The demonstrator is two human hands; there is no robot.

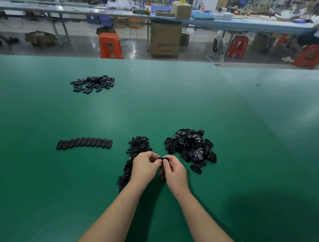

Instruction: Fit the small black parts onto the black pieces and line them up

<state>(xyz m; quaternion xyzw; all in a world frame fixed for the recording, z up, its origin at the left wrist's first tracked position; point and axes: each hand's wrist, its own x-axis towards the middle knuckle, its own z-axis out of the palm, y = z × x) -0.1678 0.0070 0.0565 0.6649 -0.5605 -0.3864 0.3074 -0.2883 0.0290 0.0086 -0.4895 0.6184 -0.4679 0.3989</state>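
Broadly, a green counter (119,110) fills most of the view, its far edge meeting a workshop floor with an orange stool (110,45) and a cardboard box (165,40) beyond it. Toward the near edge, right of the middle, lies a heap of black oval pieces (191,146). Just left of that heap, a long narrow strip of small black parts (134,156) runs from mid-counter toward the near edge, partly hidden behind the left hand (144,166). Farther left, a row of finished pieces (84,144) sits side by side, each touching the next. Well beyond it, toward the far left corner, is a looser scatter of dark pieces (93,83). Both hands hover over the counter between the strip and the heap. The right hand (174,171) and the left hand meet around one black piece (163,159), fingers of both curled in and pinching its ends; whether a small part sits on it cannot be told.
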